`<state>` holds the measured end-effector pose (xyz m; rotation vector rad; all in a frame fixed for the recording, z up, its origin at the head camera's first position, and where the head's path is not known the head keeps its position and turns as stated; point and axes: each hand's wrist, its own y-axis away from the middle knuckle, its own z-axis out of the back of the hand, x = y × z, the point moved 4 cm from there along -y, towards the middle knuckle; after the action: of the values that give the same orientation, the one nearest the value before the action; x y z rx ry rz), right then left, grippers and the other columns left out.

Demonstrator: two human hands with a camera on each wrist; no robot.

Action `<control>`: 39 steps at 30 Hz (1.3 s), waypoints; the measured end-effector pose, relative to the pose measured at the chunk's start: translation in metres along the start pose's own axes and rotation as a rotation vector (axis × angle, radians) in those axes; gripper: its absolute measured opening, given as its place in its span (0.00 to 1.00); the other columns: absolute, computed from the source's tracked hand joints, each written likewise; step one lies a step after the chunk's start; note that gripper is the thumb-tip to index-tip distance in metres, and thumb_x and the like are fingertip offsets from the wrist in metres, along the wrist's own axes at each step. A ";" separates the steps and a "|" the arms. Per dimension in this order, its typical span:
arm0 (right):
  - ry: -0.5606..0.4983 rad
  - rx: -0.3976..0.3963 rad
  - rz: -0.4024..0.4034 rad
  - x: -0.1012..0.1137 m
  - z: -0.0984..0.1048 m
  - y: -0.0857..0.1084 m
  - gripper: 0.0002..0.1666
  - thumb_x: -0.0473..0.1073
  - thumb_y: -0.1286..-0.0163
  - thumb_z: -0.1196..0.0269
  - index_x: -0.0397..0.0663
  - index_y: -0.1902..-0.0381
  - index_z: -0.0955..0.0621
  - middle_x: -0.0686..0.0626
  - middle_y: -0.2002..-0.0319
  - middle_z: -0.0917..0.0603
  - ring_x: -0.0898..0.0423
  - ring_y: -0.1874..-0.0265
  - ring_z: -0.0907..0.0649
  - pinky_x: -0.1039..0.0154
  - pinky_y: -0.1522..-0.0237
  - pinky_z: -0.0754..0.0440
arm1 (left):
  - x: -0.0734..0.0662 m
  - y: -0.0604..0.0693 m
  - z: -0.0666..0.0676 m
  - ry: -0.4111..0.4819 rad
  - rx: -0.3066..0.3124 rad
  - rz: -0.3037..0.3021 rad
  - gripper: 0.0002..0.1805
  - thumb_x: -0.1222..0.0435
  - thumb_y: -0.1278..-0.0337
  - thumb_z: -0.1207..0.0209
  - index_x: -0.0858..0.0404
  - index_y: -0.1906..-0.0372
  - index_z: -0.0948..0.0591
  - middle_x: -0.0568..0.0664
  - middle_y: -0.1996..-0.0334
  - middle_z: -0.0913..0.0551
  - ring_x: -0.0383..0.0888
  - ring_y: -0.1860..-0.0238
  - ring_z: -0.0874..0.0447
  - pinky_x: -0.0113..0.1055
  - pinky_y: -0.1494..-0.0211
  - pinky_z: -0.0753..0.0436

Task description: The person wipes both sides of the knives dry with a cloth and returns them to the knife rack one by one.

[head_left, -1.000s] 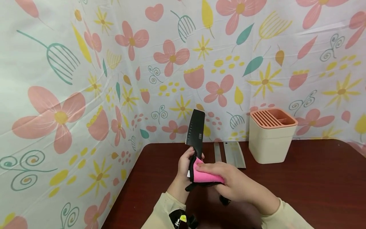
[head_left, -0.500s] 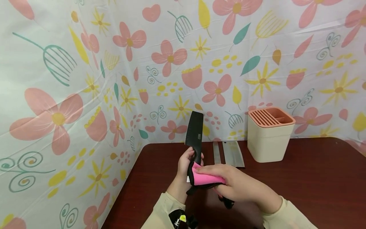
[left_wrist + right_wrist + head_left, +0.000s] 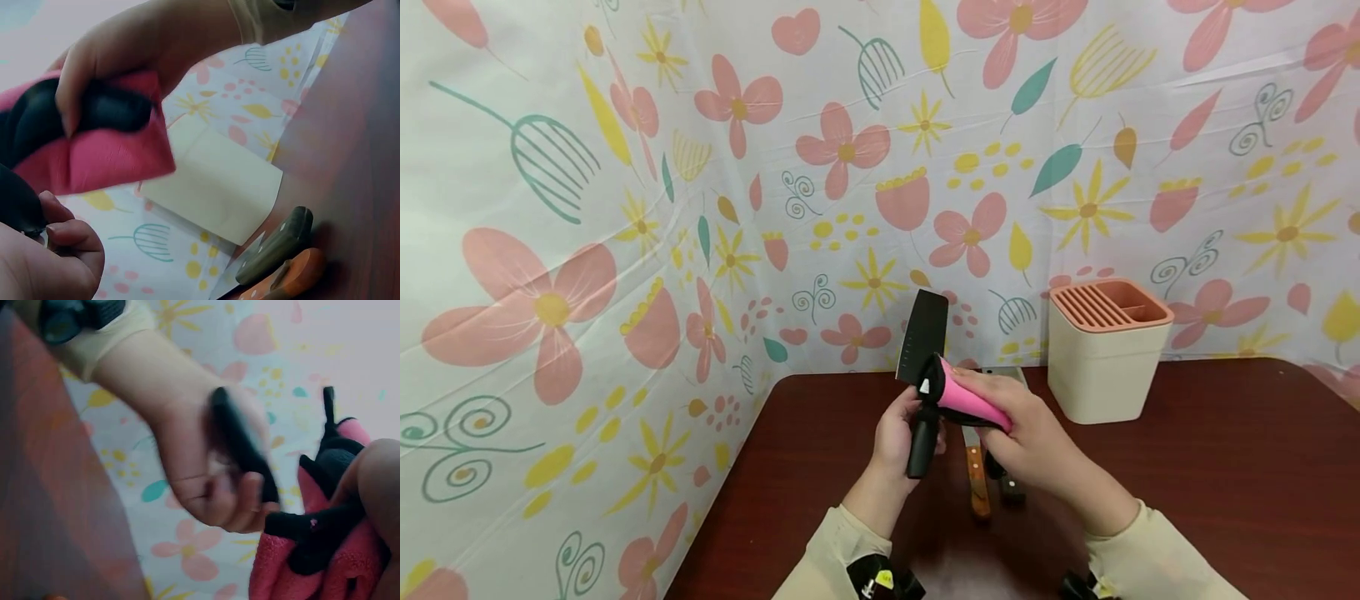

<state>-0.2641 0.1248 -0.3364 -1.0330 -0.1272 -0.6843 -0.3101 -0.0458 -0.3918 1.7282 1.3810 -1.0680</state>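
A black-bladed knife point(image 3: 926, 333) points upward in the head view, its black handle point(image 3: 922, 446) gripped by my left hand point(image 3: 892, 442). My right hand point(image 3: 1026, 421) holds a folded pink cloth with black edging point(image 3: 970, 398) at the base of the blade, covering part of it. In the right wrist view the left hand point(image 3: 206, 462) curls round the black handle point(image 3: 240, 437), and the cloth point(image 3: 275, 556) hangs bunched by the right hand point(image 3: 381, 481). The left wrist view shows the right hand point(image 3: 125, 56) gripping the cloth point(image 3: 125, 159).
Behind the right hand, a cleaver point(image 3: 1017, 375) lies on the dark red table point(image 3: 1240, 467). An orange-handled knife point(image 3: 977, 483) and another dark handle point(image 3: 1011, 490) lie near the hands. A cream knife block with an orange top point(image 3: 1105, 375) stands at the back, before a floral curtain point(image 3: 850, 208).
My right hand and the cloth have moved up from the handle to the lower blade. The handle now shows below the cloth, and the knife tilts a little more to the right.
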 end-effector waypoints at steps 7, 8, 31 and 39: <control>0.098 0.068 0.102 0.004 -0.022 0.003 0.49 0.23 0.50 0.43 0.53 0.27 0.25 0.47 0.29 0.23 0.43 0.30 0.24 0.51 0.28 0.29 | 0.002 0.005 -0.006 0.011 0.036 -0.047 0.20 0.57 0.22 0.62 0.57 0.46 0.20 0.39 0.69 0.17 0.34 0.82 0.25 0.29 0.75 0.21; 0.108 0.080 0.105 0.004 -0.024 0.004 0.49 0.23 0.50 0.43 0.53 0.27 0.25 0.48 0.29 0.22 0.43 0.31 0.23 0.48 0.29 0.28 | 0.002 0.005 -0.006 0.011 0.036 -0.046 0.20 0.57 0.21 0.63 0.57 0.47 0.20 0.39 0.69 0.17 0.34 0.81 0.25 0.28 0.75 0.21; 0.039 0.116 0.245 0.026 -0.017 0.006 0.43 0.21 0.55 0.42 0.56 0.41 0.14 0.53 0.42 0.12 0.53 0.44 0.13 0.60 0.41 0.20 | -0.008 0.006 -0.005 0.174 0.151 -0.022 0.18 0.59 0.24 0.63 0.57 0.59 0.21 0.41 0.71 0.19 0.33 0.70 0.23 0.23 0.62 0.22; -0.022 0.179 0.318 0.038 -0.022 0.008 0.44 0.20 0.57 0.44 0.59 0.43 0.14 0.53 0.45 0.11 0.56 0.48 0.14 0.59 0.47 0.17 | -0.013 0.004 0.001 0.189 0.127 -0.085 0.16 0.66 0.32 0.67 0.56 0.52 0.28 0.44 0.68 0.22 0.33 0.78 0.30 0.22 0.73 0.28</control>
<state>-0.2343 0.0922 -0.3389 -0.8643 -0.0406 -0.3657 -0.3075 -0.0535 -0.3805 1.9190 1.5437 -1.0814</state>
